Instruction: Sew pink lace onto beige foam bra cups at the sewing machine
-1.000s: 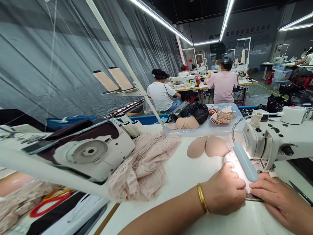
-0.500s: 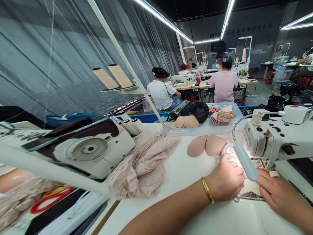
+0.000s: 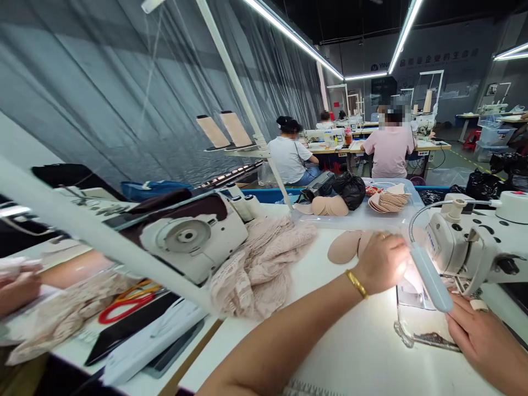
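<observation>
My left hand (image 3: pixel 383 264), a gold bracelet at its wrist, is raised beside the sewing machine's lamp (image 3: pixel 432 278). Its fingers are bent together around the edge of a pale fabric piece (image 3: pixel 413 278), washed out by the light. Just behind that hand lie beige round pads (image 3: pixel 344 246), partly covered by it. My right hand (image 3: pixel 478 330) rests low and flat by the needle area of the white sewing machine (image 3: pixel 447 242), a beige band on one finger. The lamp hides some of its fingertips. Below is the machine's metal plate (image 3: pixel 433 333).
Crumpled lace fabric (image 3: pixel 264 264) lies left of my arm, beside another machine (image 3: pixel 193 236). A clear tray (image 3: pixel 313 220) at the back holds stacked pads (image 3: pixel 388 199) and a black bag (image 3: pixel 349 190). Red scissors (image 3: pixel 126 308) and another person's hand (image 3: pixel 18 289) are at far left.
My left hand has lifted and shifted away from the metal plate, baring more of it. My right hand stays by the needle area. The view has swung left.
</observation>
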Available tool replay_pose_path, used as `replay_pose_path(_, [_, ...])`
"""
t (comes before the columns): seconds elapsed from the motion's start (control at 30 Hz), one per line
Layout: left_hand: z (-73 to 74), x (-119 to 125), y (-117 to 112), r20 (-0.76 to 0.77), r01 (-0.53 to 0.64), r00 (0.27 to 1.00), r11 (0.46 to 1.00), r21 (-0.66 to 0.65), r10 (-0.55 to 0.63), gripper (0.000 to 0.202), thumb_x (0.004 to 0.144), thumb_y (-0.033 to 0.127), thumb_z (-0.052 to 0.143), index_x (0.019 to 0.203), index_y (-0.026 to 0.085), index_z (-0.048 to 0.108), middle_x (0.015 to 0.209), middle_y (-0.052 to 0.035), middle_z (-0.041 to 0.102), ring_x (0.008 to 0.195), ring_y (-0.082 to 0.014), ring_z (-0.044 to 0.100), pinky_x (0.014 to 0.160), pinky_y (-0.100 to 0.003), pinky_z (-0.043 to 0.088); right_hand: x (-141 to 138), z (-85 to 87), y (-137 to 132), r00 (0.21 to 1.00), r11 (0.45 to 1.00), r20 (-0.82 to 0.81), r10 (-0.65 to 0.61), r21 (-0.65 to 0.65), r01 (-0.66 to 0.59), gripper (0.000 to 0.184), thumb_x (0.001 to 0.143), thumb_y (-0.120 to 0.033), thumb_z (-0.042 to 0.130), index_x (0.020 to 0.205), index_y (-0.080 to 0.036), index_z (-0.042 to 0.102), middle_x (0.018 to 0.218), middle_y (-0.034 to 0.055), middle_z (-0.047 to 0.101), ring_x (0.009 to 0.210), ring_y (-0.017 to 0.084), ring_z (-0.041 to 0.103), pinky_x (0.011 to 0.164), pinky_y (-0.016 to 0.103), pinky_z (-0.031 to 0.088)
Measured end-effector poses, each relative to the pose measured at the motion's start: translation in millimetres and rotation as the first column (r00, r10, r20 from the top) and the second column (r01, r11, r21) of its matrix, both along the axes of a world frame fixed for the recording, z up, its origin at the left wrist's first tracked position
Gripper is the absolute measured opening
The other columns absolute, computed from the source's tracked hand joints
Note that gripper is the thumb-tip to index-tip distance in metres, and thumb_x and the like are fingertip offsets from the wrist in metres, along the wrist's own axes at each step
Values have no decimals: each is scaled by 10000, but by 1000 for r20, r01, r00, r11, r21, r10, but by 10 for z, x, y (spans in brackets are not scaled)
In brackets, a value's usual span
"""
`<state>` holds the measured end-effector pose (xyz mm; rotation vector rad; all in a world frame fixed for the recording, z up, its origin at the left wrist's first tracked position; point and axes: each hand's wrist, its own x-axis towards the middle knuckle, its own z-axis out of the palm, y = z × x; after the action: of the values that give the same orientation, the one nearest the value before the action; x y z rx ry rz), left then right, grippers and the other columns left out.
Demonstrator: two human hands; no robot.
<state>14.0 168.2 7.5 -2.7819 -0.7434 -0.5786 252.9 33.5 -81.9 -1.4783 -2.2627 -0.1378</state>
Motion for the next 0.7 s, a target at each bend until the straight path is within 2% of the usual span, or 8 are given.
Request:
replay_pose_path(0.13, [160, 262, 222, 93, -53, 993, 978, -200, 73, 281, 844, 261, 766, 1114, 185, 747, 1391, -136, 595, 1273, -380, 518, 984, -483, 419, 166, -240, 30, 998, 1000, 70, -1, 20, -1, 422, 1051, -309, 394, 1449, -330, 535, 1297, 61, 740, 850, 269, 788, 702, 430, 628])
replay_pose_path(0.2, [156, 446, 339, 90, -66, 992, 966, -249, 91, 95, 872, 239, 732, 916, 164, 770, 1196, -76, 705, 1189, -336, 593, 963, -463, 417, 241, -339, 57, 998, 999, 59, 1, 41, -3, 423, 1055, -335, 411, 1466, -308, 511, 1350, 78, 711, 1029, 301, 765, 776, 452, 630])
replay_pose_path(0.3, [209, 568, 549, 164, -142, 967, 947, -288, 195, 186, 915, 223, 670, 748, 155, 713, 782, -13, 712, 848, -208, 678, 833, -382, 480, 270, -348, 87, 999, 998, 23, 22, 53, -23, 413, 1048, -337, 428, 1448, -306, 525, 1348, 67, 711, 1172, 317, 711, 849, 467, 623])
replay_pose_path(0.4, [448, 344, 681, 352, -235, 878, 934, -270, 323, 214, 955, 193, 592, 753, 158, 656, 733, -17, 691, 733, -180, 660, 722, -313, 515, 188, -211, 79, 999, 999, -7, 39, -9, -39, 372, 1043, -318, 430, 1382, -338, 582, 1299, 31, 737, 1017, 276, 760, 767, 430, 634])
replay_pose_path(0.47, [638, 46, 650, 490, -268, 801, 938, -218, 343, 201, 974, 150, 505, 811, 166, 620, 931, -73, 726, 900, -208, 681, 796, -331, 537, 104, -105, 64, 999, 999, -44, 24, -41, -26, 350, 1035, -293, 432, 1330, -333, 617, 1289, 25, 742, 1016, 268, 753, 779, 429, 632])
replay_pose_path(0.57, [716, -387, 384, 611, -223, 756, 970, -95, 234, 182, 914, 102, 542, 764, 205, 526, 1190, -86, 700, 1152, -226, 628, 1023, -392, 487, -13, 18, 46, 996, 999, -89, -15, -51, 10, 346, 1017, -249, 417, 1266, -294, 653, 1260, 46, 747, 1101, 295, 708, 866, 482, 614])
replay_pose_path(0.6, [652, -482, 245, 595, -138, 797, 990, 12, 104, 187, 906, 98, 555, 761, 211, 514, 1180, -78, 708, 1125, -220, 640, 1016, -390, 493, -43, 51, 41, 995, 998, -93, -25, -65, 19, 350, 1013, -234, 408, 1248, -286, 662, 1244, 52, 750, 1097, 301, 700, 875, 497, 608])
replay_pose_path(0.7, [239, -563, -232, 192, 144, 970, 989, 34, -148, 137, 898, 78, 542, 852, 206, 558, 1067, -67, 727, 974, -202, 667, 857, -333, 536, -104, 131, 26, 994, 993, -107, -21, -115, 8, 354, 1001, -192, 410, 1222, -279, 673, 1240, 56, 744, 1084, 295, 682, 901, 504, 592])
